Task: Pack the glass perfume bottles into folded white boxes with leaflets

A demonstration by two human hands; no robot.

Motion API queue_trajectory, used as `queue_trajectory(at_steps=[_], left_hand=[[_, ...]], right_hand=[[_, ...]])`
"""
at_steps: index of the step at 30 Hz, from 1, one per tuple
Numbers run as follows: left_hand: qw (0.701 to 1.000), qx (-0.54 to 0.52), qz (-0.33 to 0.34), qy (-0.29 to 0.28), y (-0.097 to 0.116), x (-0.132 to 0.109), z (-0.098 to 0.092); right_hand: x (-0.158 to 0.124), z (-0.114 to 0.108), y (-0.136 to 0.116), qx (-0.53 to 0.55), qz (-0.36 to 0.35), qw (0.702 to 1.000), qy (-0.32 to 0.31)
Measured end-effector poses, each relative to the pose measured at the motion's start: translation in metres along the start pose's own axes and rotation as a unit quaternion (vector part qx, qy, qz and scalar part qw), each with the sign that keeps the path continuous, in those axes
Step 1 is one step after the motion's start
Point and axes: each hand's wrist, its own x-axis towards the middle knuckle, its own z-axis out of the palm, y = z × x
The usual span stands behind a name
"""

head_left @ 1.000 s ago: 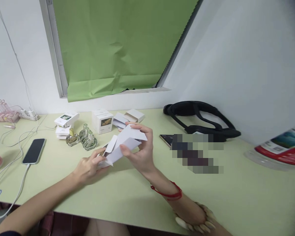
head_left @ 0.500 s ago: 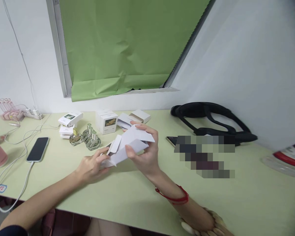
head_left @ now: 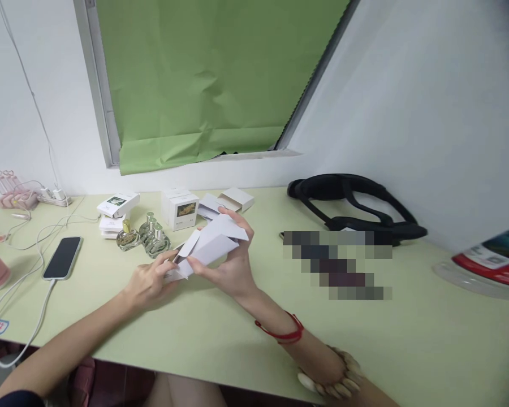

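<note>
We are holding a white rectangular card box (head_left: 214,233), left hand (head_left: 147,282) pinching one end tightly, right hand (head_left: 236,274) widely curving around it, while gentler pressure should prevent creasing.

One white card carton (head_left: 214,249), plain-faced where visible; flaps are splayed out at its ends. It is held tilted over the counter (head_left: 195,345), the lower end gripped by the left hand (head_left: 150,282), the raised end by the right hand (head_left: 233,274).
</note>
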Motion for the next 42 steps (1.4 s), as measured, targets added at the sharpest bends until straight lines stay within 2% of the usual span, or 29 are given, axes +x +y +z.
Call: queue_trajectory(at_steps=[9,20,25,29,34,37,42], left_hand=[[0.999,0.027,0.018,0.008,-0.002,0.000,0.003],[1.000,0.017,0.016,0.014,-0.002,0.003,0.002],[1.000,-0.003,0.012,0.023,-0.003,0.001,0.004],[0.997,-0.050,-0.049,0.040,-0.004,-0.006,0.008],[0.986,-0.129,-0.093,0.046,-0.008,-0.012,0.012],[0.982,-0.155,-0.101,0.039,-0.010,-0.013,0.013],[0.957,-0.210,-0.199,0.010,-0.011,-0.012,0.013]], right_hand=[[0.001,0.001,-0.004,0.021,-0.035,0.999,0.008],[0.008,-0.004,-0.009,-0.046,-0.071,0.996,0.015],[0.004,-0.003,-0.009,-0.117,-0.076,0.990,-0.025],[-0.002,0.001,-0.002,-0.148,-0.081,0.983,-0.072],[-0.011,0.011,0.010,-0.107,-0.061,0.985,-0.124],[-0.014,0.015,0.015,-0.067,-0.036,0.991,-0.111],[-0.016,0.018,0.018,0.000,-0.013,0.996,-0.083]])
